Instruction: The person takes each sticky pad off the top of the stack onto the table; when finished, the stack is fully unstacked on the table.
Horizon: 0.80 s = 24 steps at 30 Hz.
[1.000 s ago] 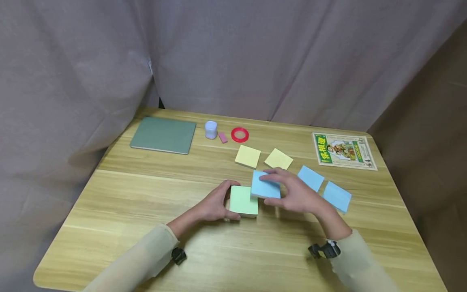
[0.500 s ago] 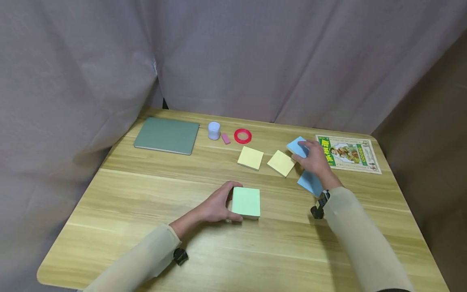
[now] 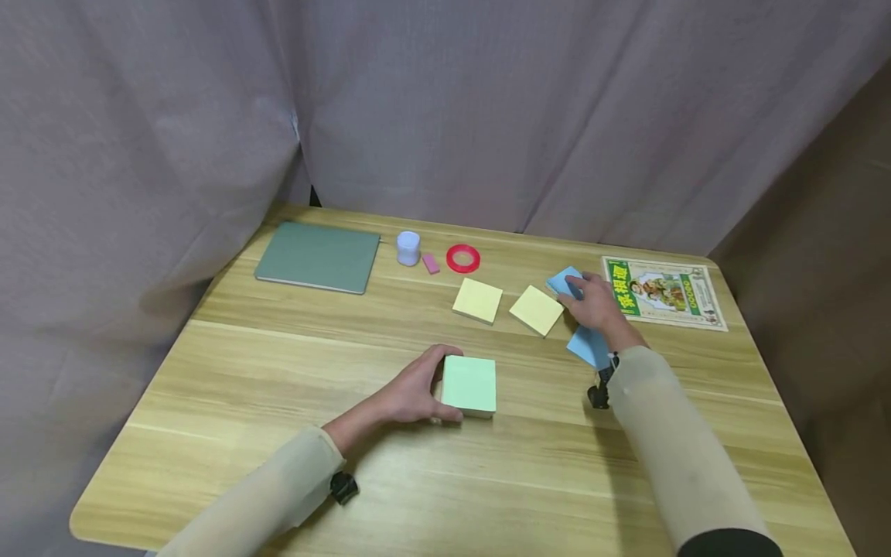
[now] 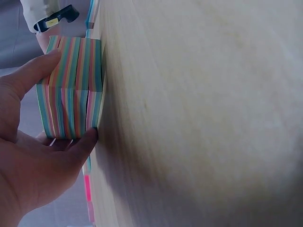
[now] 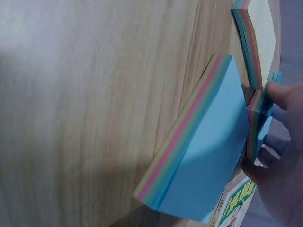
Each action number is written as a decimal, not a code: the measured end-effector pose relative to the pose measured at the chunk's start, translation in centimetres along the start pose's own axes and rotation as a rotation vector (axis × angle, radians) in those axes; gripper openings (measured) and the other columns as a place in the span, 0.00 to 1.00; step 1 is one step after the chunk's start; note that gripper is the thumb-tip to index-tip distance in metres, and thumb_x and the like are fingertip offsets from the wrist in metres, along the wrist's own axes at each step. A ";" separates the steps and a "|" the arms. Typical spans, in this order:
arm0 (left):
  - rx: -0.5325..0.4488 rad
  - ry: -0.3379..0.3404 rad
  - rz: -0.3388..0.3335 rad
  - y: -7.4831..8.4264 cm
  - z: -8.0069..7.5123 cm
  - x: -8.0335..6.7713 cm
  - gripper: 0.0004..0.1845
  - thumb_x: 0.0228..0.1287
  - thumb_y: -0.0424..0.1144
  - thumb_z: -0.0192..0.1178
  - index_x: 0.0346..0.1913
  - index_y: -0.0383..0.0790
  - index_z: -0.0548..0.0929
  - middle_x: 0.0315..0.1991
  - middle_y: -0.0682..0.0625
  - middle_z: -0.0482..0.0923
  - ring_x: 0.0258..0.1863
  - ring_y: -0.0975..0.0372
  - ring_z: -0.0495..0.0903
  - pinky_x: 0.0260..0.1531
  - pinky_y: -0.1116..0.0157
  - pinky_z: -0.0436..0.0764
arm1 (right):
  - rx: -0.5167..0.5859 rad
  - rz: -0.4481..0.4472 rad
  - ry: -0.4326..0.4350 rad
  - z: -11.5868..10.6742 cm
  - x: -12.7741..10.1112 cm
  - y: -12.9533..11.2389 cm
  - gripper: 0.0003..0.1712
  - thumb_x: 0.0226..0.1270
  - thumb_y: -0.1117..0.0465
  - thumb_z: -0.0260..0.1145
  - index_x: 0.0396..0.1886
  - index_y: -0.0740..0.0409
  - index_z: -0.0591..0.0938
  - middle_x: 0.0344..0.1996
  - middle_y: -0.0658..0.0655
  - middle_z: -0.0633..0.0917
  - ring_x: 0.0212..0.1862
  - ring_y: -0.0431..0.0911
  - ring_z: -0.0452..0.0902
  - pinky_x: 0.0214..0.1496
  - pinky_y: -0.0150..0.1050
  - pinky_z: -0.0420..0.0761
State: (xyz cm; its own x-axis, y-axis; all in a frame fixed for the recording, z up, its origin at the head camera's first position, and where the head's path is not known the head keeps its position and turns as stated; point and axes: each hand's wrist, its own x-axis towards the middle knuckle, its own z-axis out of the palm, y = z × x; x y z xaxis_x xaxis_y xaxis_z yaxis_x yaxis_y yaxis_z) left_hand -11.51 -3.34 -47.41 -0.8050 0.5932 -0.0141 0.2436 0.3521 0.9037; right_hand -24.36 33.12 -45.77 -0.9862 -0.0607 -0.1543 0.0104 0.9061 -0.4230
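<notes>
My left hand [image 3: 414,391] grips a stack of sticky note pads [image 3: 470,384] on the table, its green sheet on top. In the left wrist view, the striped edges of the stack [image 4: 71,90] lie between thumb and fingers. Farther back on the right, my right hand [image 3: 595,302] holds a blue-topped sticky note pad [image 3: 562,280] by its sides, partly hidden by the fingers. Another blue-topped pad [image 3: 588,348] lies below that hand, partly covered by the wrist. Two yellow-topped pads [image 3: 478,300] lie to the left of the right hand.
Along the back stand a green notebook [image 3: 316,257], a small whitish container [image 3: 407,248], a pink eraser-like block [image 3: 431,264] and a red tape roll [image 3: 462,258]. A printed card [image 3: 664,292] lies behind the right hand. Grey curtains [image 3: 445,108] enclose the wooden table [image 3: 278,371].
My right hand has carried the blue-topped pad from over the green-topped stack to the back right, beside a yellow-topped pad, and lowered slightly. My left hand stays at the stack.
</notes>
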 end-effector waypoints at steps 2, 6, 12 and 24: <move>0.003 -0.002 0.001 0.0 0.0 0.0 0.49 0.40 0.35 0.81 0.67 0.38 0.64 0.54 0.50 0.71 0.50 0.58 0.73 0.55 0.57 0.74 | 0.003 0.000 -0.023 -0.1 -0.1 0.1 0.35 0.75 0.51 0.53 0.73 0.66 0.61 0.72 0.76 0.50 0.71 0.74 0.40 0.69 0.67 0.49; 0.000 -0.007 0.003 0.1 -0.1 0.0 0.49 0.40 0.35 0.81 0.68 0.36 0.64 0.54 0.49 0.71 0.50 0.58 0.73 0.55 0.57 0.74 | 0.004 -0.012 -0.032 -0.4 -0.3 0.2 0.35 0.75 0.50 0.51 0.74 0.66 0.60 0.73 0.77 0.48 0.72 0.73 0.38 0.69 0.67 0.47; -0.011 -0.007 0.007 0.2 0.0 0.0 0.49 0.40 0.34 0.81 0.67 0.37 0.64 0.54 0.49 0.71 0.51 0.57 0.73 0.55 0.57 0.74 | 0.060 -0.123 0.057 -0.9 -1.5 -1.7 0.33 0.77 0.49 0.52 0.71 0.67 0.65 0.72 0.75 0.52 0.72 0.72 0.42 0.67 0.69 0.50; -0.016 -0.020 0.009 0.3 -0.2 -0.1 0.49 0.40 0.33 0.81 0.67 0.38 0.64 0.56 0.48 0.70 0.53 0.57 0.73 0.57 0.57 0.74 | 0.063 -0.541 -0.118 2.8 -10.0 -12.1 0.35 0.69 0.39 0.61 0.70 0.51 0.72 0.72 0.59 0.63 0.72 0.57 0.55 0.67 0.62 0.62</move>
State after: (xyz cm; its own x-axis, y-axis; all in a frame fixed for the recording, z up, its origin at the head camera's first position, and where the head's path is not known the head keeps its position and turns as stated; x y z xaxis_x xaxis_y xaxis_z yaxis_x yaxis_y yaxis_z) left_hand -11.49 -3.39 -47.02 -0.7917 0.6107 -0.0143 0.2419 0.3349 0.9107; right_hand -14.16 21.63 -41.59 -0.8282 -0.5604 0.0021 -0.4790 0.7060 -0.5217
